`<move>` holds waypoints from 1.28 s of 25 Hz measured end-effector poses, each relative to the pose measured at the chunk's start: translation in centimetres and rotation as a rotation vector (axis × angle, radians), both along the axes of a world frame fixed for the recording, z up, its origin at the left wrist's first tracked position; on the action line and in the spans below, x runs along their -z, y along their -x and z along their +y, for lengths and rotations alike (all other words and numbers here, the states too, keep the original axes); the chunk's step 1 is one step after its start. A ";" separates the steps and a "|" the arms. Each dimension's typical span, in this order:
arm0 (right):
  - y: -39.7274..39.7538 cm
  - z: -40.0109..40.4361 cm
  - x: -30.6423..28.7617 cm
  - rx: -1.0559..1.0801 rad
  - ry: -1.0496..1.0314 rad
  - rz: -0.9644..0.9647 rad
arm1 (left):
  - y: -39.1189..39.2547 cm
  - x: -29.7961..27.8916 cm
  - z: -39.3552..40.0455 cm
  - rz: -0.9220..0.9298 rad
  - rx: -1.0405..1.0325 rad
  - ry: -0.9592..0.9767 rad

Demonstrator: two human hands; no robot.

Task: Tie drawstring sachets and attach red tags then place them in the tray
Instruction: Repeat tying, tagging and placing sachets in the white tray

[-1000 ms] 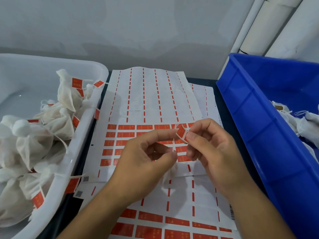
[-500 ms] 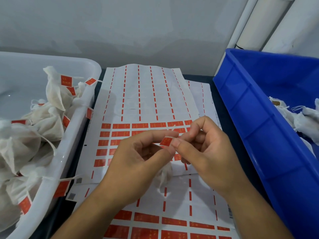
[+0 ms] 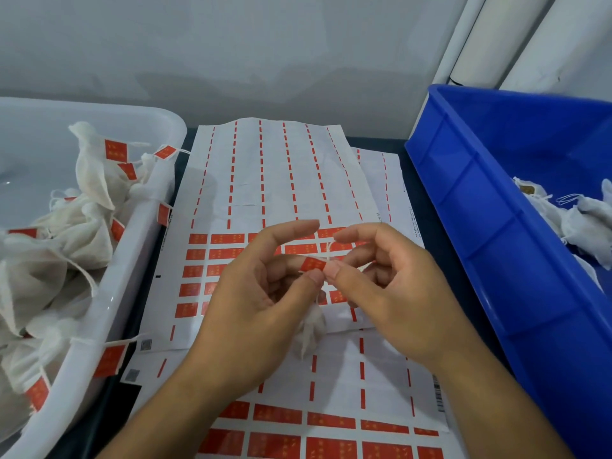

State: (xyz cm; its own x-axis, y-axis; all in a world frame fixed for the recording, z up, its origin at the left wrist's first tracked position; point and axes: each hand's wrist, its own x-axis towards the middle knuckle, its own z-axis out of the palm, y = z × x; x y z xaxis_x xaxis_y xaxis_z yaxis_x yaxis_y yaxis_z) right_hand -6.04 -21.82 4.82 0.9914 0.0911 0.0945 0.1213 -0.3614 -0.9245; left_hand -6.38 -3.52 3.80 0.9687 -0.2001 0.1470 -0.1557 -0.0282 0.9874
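Both hands mid-frame, left hand and right hand pinching one red tag, sachet dangling below over sticker sheets

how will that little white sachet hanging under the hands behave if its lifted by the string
The sachet probably stays floppy: its cloth looks soft and crumpled. It seems light, dangling from a thin string. It may swing or twist, since only the red tag end is pinched by the left hand and right hand.

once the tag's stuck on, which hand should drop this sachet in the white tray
Left, probably. The left hand sits nearer the white tray, which lies on that side, and the sachet hangs just below its fingers. The right hand would have to cross over.
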 end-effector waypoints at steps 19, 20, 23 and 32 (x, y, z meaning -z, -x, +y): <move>0.1 0.5 -0.3 0.208 -0.241 -0.052 | 0.6 0.8 -1.4 -0.080 -0.064 -0.169; 0.1 0.6 -0.4 0.229 -0.283 -0.030 | 0.7 0.8 -1.5 -0.114 -0.115 -0.170; 0.2 0.8 -0.3 0.286 -0.287 -0.029 | 0.7 0.5 -2.0 -0.248 -0.202 -0.284; 0.7 1.5 -0.6 0.216 -0.316 -0.082 | 0.7 0.3 -3.1 -0.320 -0.344 -0.258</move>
